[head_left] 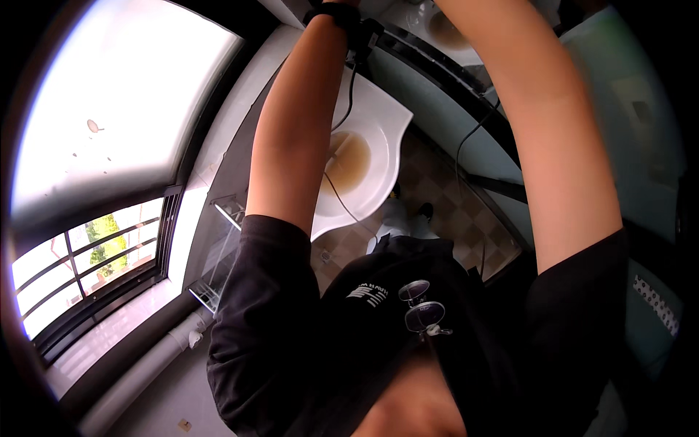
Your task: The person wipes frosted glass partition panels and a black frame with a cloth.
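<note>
Both of my arms reach up past the top edge of the head view, so neither hand can be seen. A black band [333, 13] circles my left wrist, and a small black box [366, 36] with a thin dark cable sits beside it. Below my left forearm is a white washbasin [389, 120] holding murky brownish water [349, 164]. The cable hangs down over the basin. What either hand holds or touches is hidden.
A frosted window [131, 87] and a barred window [95, 247] lie to the left. Beside them are a wire rack [218, 255] and a pale pipe [145, 371]. Glasses [422, 309] hang from my black shirt. The floor [429, 171] is checkered tile.
</note>
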The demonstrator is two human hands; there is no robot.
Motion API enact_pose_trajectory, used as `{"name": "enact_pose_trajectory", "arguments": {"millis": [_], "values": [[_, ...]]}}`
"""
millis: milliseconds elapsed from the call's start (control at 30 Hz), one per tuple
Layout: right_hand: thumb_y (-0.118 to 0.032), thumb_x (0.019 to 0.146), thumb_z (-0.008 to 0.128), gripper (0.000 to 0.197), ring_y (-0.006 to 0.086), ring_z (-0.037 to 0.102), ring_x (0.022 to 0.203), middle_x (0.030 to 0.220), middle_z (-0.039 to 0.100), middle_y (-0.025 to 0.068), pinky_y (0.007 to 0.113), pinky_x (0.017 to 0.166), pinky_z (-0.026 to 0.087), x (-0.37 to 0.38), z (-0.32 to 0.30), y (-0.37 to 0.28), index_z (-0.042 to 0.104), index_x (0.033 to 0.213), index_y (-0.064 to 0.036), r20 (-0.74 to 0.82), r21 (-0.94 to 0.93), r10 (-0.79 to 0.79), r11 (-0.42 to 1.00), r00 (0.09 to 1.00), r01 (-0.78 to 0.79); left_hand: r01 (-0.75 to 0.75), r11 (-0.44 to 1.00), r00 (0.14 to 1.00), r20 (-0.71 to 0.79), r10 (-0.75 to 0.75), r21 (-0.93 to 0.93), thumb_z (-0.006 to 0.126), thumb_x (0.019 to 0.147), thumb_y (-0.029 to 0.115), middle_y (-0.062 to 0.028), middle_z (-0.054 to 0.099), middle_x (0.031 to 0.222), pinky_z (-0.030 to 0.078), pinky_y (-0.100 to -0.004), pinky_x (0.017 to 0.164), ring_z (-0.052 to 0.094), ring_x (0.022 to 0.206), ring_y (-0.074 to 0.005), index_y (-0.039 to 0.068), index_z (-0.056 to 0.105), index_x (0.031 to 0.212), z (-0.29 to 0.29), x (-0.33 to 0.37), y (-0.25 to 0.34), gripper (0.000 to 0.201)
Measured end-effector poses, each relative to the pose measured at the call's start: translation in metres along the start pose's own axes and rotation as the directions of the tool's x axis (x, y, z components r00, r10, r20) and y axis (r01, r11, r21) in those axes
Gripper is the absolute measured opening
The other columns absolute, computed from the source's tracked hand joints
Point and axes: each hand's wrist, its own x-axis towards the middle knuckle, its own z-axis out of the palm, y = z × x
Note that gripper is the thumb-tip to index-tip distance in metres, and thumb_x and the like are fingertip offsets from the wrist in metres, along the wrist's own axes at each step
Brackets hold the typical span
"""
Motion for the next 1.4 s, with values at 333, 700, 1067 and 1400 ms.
{"name": "enact_pose_trajectory", "arguments": {"millis": [333, 700, 1067, 1400], "values": [[-0.025, 0.098, 0.047, 0.049, 0.0258, 0.050, 0.127, 0.136, 0.055, 0.0114, 0.034, 0.106, 0.038, -0.138, 0.035, -0.110, 0.039, 0.145, -0.0139, 0.376, 0.838, 0.159, 0.362, 0.913, -0.409, 0.754, 0.556, 0.641, 0.572, -0.512, -0.349, 0.058, 0.089, 0.040, -0.0232, 0.049, 0.137, 0.036, -0.0483, 0.103, 0.045, 0.125, -0.0434, 0.007, 0.040, 0.141, 0.019, -0.198, 0.001, 0.064], [-0.025, 0.088, 0.054, 0.045, 0.0251, 0.058, 0.112, 0.122, 0.060, 0.0131, 0.034, 0.096, 0.044, -0.257, -0.073, -0.023, 0.053, 0.129, -0.0043, 0.218, 0.125, 0.029, 0.991, 0.976, -0.057, 0.596, 0.788, 0.645, 0.677, -0.355, -0.155, 0.059, 0.088, 0.029, -0.0252, 0.051, 0.133, 0.042, -0.0489, 0.099, 0.048, 0.122, -0.0445, 0.003, 0.039, 0.141, -0.076, -0.168, 0.186, 0.063], [0.007, 0.073, 0.062, 0.034, 0.0294, 0.060, 0.101, 0.110, 0.061, 0.0130, 0.040, 0.084, 0.049, -0.368, -0.299, 0.120, 0.064, 0.107, 0.0025, -0.094, 0.621, 0.586, 0.666, 0.805, -0.413, 0.293, 0.831, 0.820, 0.572, 0.036, -0.472, 0.050, 0.092, -0.004, -0.0195, 0.068, 0.096, 0.054, -0.0377, 0.073, 0.067, 0.086, -0.0367, -0.001, 0.059, 0.114, -0.237, -0.071, 0.331, 0.025], [-0.002, 0.083, 0.064, 0.024, 0.0310, 0.064, 0.094, 0.101, 0.065, 0.0152, 0.037, 0.080, 0.052, -0.591, -0.475, 0.032, 0.064, 0.107, -0.0001, 0.831, 0.489, 0.366, -0.119, 0.420, -0.864, 0.727, 0.571, -0.143, 0.730, 0.669, -0.381, 0.048, 0.095, 0.006, -0.0203, 0.070, 0.096, 0.053, -0.0395, 0.081, 0.068, 0.093, -0.0360, -0.005, 0.044, 0.116, -0.335, -0.148, 0.410, 0.024]]}}
